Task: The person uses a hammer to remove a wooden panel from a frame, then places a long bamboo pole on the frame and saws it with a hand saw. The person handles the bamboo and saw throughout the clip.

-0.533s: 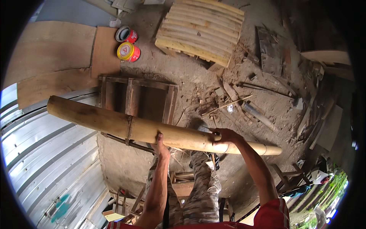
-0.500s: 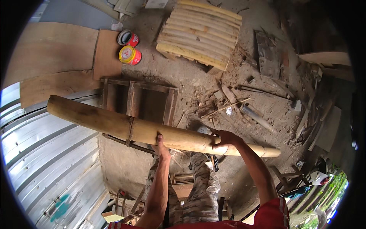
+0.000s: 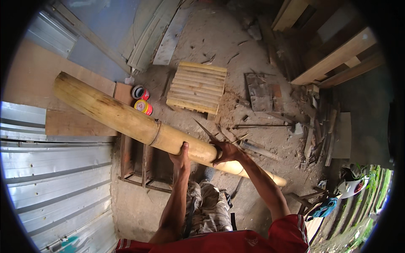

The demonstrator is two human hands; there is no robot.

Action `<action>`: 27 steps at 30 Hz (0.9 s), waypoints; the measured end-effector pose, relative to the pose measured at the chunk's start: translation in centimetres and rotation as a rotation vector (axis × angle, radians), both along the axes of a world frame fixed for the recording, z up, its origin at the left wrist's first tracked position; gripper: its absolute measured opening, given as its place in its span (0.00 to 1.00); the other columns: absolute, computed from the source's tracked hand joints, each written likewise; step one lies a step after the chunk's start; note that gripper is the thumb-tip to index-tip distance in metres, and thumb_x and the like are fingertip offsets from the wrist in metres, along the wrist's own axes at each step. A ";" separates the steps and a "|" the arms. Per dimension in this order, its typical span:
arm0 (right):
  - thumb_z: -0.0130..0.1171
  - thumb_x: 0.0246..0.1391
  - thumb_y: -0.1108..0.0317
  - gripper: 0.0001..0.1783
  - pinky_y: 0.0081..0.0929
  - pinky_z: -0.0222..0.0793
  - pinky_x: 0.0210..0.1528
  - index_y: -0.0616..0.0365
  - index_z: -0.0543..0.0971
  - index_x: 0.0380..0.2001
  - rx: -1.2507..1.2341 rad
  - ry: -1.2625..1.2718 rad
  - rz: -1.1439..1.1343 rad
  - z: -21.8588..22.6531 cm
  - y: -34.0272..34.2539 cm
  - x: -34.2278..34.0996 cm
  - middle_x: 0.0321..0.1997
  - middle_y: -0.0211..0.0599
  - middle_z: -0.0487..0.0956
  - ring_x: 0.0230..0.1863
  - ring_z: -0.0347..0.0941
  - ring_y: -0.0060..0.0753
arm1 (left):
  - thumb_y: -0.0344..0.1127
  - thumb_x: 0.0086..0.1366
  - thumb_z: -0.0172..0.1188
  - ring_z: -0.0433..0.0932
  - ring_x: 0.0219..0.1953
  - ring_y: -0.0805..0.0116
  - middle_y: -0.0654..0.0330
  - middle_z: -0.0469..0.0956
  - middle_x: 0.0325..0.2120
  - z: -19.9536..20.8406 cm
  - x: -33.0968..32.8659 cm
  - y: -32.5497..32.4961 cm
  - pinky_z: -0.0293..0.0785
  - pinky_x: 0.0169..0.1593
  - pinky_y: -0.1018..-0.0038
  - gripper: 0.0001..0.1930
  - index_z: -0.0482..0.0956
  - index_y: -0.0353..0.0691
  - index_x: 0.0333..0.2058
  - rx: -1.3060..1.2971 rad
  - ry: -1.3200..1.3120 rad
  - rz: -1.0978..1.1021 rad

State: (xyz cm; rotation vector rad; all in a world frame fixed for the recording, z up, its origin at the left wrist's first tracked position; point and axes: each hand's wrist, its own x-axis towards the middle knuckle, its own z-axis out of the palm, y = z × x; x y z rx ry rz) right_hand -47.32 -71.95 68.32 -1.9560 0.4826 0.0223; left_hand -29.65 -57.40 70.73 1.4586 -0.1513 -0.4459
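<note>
Nearest are the person's red shirt [image 3: 236,242] and patterned trousers [image 3: 206,206]. Above them both hands grip a thick bamboo pole [image 3: 126,120] — the left hand [image 3: 182,155] cupped under it, the right hand [image 3: 225,152] wrapped over it just beside. The pole slants in the air from upper left to lower right, over a wooden frame [image 3: 145,162] on the dirt floor [image 3: 236,67]. Farther off stand two paint tins [image 3: 141,99] and a slatted bamboo panel [image 3: 197,87] — with planks [image 3: 333,55] beyond.

Bamboo pole [image 3: 139,122] above wooden frame [image 3: 145,162]; two tins [image 3: 141,99] left of slat panel [image 3: 197,87].
</note>
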 end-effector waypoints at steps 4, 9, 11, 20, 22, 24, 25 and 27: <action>0.83 0.25 0.46 0.63 0.36 0.67 0.64 0.64 0.66 0.65 -0.002 0.060 -0.045 6.8 -1.4 -1.0 0.60 0.52 0.76 0.61 0.73 0.44 | 0.38 0.55 0.70 0.73 0.52 0.60 0.51 0.72 0.52 5.0 -0.6 -2.1 0.68 0.59 0.65 0.37 0.63 0.28 0.58 -0.083 -0.037 -0.112; 0.84 0.25 0.48 0.68 0.34 0.66 0.64 0.64 0.60 0.68 -0.054 0.046 -0.114 14.0 -4.7 -0.3 0.62 0.52 0.74 0.63 0.71 0.42 | 0.37 0.53 0.72 0.74 0.52 0.59 0.49 0.72 0.51 13.3 -0.1 -7.0 0.70 0.58 0.65 0.39 0.61 0.28 0.59 -0.115 -0.071 -0.218; 0.85 0.24 0.51 0.67 0.34 0.66 0.64 0.66 0.61 0.67 -0.060 -0.024 -0.170 14.8 -6.2 -0.2 0.62 0.50 0.74 0.63 0.71 0.39 | 0.39 0.49 0.76 0.77 0.50 0.57 0.47 0.75 0.50 15.8 0.3 -9.4 0.74 0.54 0.65 0.45 0.60 0.29 0.61 -0.201 -0.062 -0.238; 0.85 0.25 0.57 0.58 0.37 0.68 0.63 0.66 0.68 0.62 -0.108 -0.180 -0.606 26.5 -13.6 -2.4 0.55 0.44 0.78 0.57 0.74 0.39 | 0.51 0.49 0.75 0.79 0.47 0.55 0.44 0.75 0.48 32.0 -1.1 -21.5 0.76 0.51 0.63 0.45 0.63 0.26 0.56 -0.153 -0.208 -0.485; 0.85 0.21 0.54 0.62 0.39 0.68 0.64 0.67 0.67 0.63 -0.096 -0.330 -0.715 30.1 -14.4 -3.3 0.57 0.49 0.78 0.58 0.74 0.45 | 0.54 0.47 0.76 0.80 0.44 0.53 0.42 0.78 0.44 36.6 -2.5 -23.7 0.77 0.50 0.63 0.48 0.62 0.25 0.55 -0.183 -0.248 -0.565; 0.83 0.24 0.50 0.61 0.40 0.66 0.65 0.69 0.67 0.62 -0.234 -0.382 -0.837 34.9 -14.4 -3.7 0.57 0.50 0.77 0.60 0.72 0.44 | 0.53 0.51 0.75 0.79 0.49 0.51 0.38 0.73 0.51 40.8 -3.1 -25.7 0.76 0.53 0.65 0.47 0.60 0.25 0.56 -0.202 -0.318 -0.654; 0.82 0.25 0.51 0.60 0.40 0.68 0.63 0.69 0.68 0.62 -0.229 -0.458 -0.859 36.2 -15.2 -4.4 0.56 0.50 0.77 0.58 0.74 0.44 | 0.51 0.53 0.74 0.76 0.52 0.49 0.36 0.68 0.56 41.1 -3.9 -27.6 0.75 0.55 0.65 0.46 0.58 0.24 0.58 -0.443 -0.250 -0.664; 0.81 0.27 0.51 0.57 0.39 0.73 0.58 0.70 0.69 0.60 -0.217 -0.578 -0.943 39.5 -15.0 -5.5 0.54 0.50 0.78 0.54 0.76 0.43 | 0.45 0.58 0.73 0.67 0.62 0.48 0.37 0.54 0.65 42.3 -4.6 -27.6 0.71 0.61 0.63 0.47 0.52 0.26 0.63 -0.698 -0.074 -0.787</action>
